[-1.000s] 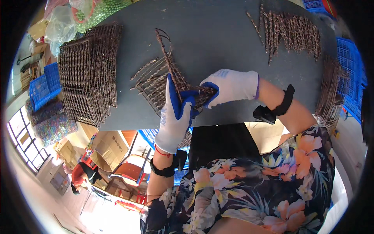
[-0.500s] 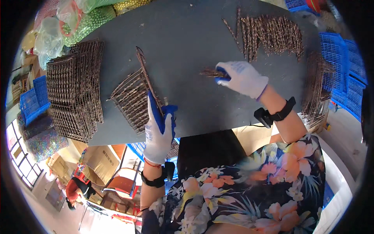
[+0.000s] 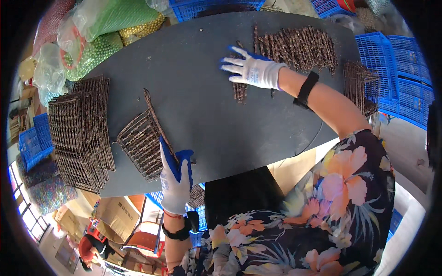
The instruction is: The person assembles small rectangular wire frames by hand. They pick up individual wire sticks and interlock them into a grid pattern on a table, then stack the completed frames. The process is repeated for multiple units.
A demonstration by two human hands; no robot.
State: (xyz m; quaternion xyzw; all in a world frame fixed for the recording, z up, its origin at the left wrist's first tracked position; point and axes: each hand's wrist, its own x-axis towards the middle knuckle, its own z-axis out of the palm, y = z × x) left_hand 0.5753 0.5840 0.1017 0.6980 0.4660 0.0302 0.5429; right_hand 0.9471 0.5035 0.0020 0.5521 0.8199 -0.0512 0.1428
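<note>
My left hand [image 3: 175,177], in a white glove with blue palm, has its thumb and fingers closed round the near end of a brown slatted panel [image 3: 142,142]. A long twisted bar runs along the panel's right side, up from the grip. My right hand [image 3: 254,71], gloved alike, lies palm down with fingers spread over a small bundle of brown twisted strips [image 3: 240,92]. The bundle's two ends stick out past the fingers; the palm hides its middle. Just right of that hand lies a row of similar strips [image 3: 301,46].
Stacked brown slatted panels [image 3: 80,133] lie at the table's left edge, more panels [image 3: 361,87] at its right. Blue plastic crates [image 3: 398,69] stand beyond. Bags of green beads [image 3: 94,57] sit at the far left. A person [image 3: 88,250] bends down at the lower left.
My right hand has moved up and left, spreading its fingers over the bundle it was gripping. My left hand keeps its grip on the panel. The whole view has shifted.
</note>
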